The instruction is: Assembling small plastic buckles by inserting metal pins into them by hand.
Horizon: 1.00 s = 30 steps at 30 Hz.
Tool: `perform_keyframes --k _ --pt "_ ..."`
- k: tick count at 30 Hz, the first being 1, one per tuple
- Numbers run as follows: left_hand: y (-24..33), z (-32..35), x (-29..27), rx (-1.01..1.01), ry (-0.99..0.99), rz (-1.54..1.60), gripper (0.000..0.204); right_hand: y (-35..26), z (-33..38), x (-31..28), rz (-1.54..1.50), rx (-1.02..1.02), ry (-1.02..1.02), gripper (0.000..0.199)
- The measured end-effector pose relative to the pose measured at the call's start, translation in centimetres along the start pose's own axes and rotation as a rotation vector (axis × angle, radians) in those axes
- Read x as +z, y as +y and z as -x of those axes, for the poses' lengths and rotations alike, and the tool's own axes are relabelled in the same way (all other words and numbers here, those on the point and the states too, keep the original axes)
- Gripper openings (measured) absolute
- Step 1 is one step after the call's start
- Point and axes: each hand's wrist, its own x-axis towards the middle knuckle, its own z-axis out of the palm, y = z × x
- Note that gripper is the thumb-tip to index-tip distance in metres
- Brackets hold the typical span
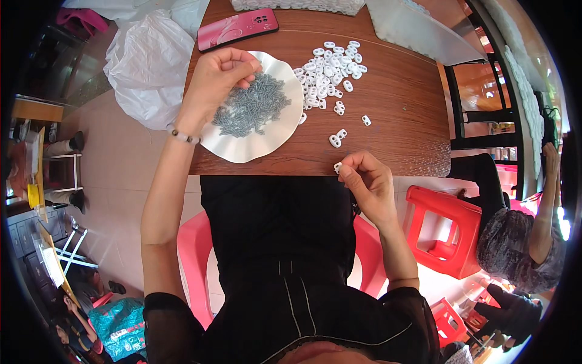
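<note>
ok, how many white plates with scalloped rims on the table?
1: the white scalloped plate, at the left of the brown wood-grain table, left hand over its upper-left part, small grey tubular pieces heaped on it.

The plate (242,151) sits on the desk (400,109), springs (260,109) heaped in it. Behind the plate lies a phone (236,29); to its right, scattered toggles (330,70); to its left, off the desk, a bag (148,67).

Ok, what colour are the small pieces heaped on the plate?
The small pieces are grey, slightly bluish; the head view shows them best.
</note>
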Motion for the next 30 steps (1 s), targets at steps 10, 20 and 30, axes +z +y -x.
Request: perform_keyframes --k 10,20,30 --pt "2.8 7.3 4.9 -0.146 -0.201 0.386 0.019 -2.3 -1.1 -0.6 -0.060 0.020 0.064 0.009" --pt "3.4 10.2 9.0 -0.181 -0.286 0.418 0.017 -3.5 -1.1 0.0 -0.136 -0.034 -0.002 0.019" --pt "3.4 11.6 10.1 -0.009 -0.128 0.323 0.015 -3.9 -1.4 1.0 -0.146 -0.013 -0.097 0.010"
